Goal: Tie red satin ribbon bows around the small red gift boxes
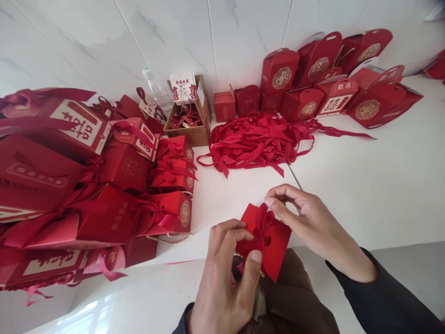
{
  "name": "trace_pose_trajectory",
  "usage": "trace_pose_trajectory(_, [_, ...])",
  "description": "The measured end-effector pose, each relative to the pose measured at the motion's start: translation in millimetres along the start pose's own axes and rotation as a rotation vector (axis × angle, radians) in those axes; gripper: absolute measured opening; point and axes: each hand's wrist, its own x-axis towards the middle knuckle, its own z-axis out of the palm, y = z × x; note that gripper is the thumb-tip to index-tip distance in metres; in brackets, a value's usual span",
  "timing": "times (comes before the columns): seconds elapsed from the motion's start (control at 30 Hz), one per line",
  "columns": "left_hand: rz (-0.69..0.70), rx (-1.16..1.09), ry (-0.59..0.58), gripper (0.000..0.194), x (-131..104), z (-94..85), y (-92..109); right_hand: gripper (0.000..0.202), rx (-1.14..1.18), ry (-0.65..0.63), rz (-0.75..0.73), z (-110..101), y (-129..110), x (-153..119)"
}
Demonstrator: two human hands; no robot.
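A small red box point(278, 246) is at the table's front edge, above my lap, with a dark red ribbon bow point(263, 226) on its top. My left hand point(231, 273) is curled round the box's left side, thumb and fingers on the box and beside the bow. My right hand point(306, 215) pinches the upper right loop of the bow between thumb and index finger. A bit of twisted cord shows under the box near my left hand. The box's lower side is hidden.
A pile of loose red ribbons point(257, 141) lies behind the box. Finished-looking red boxes with bows point(167, 213) are stacked at the left. A cardboard carton point(205, 116), a clear plastic bottle point(157, 90) and more red boxes point(318, 60) stand along the tiled wall.
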Motion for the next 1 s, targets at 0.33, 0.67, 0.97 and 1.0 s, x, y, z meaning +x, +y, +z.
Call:
trace_pose_trajectory(0.33, [0.037, 0.074, 0.012, 0.020, -4.5, 3.4, -3.5, 0.031, -0.149, -0.126, 0.012, -10.3, -3.6, 6.7])
trace_pose_trajectory(0.67, [0.063, 0.082, -0.038, 0.009, -11.4, 7.6, -9.0, 0.027, -0.075, 0.090, -0.060, -14.9, -7.4, 11.6])
trace_pose_trajectory(0.97, [0.110, 0.236, 0.153, 0.026, -13.3, 37.7, 1.7, 0.029, -0.013, 0.136, -0.045, -11.8, -4.7, 14.2])
trace_pose_trajectory(1.0, [0.122, 0.249, 0.169, 0.026, -12.0, 42.6, 3.2, 0.029, -0.031, 0.162, -0.031, -11.0, -4.1, 14.7])
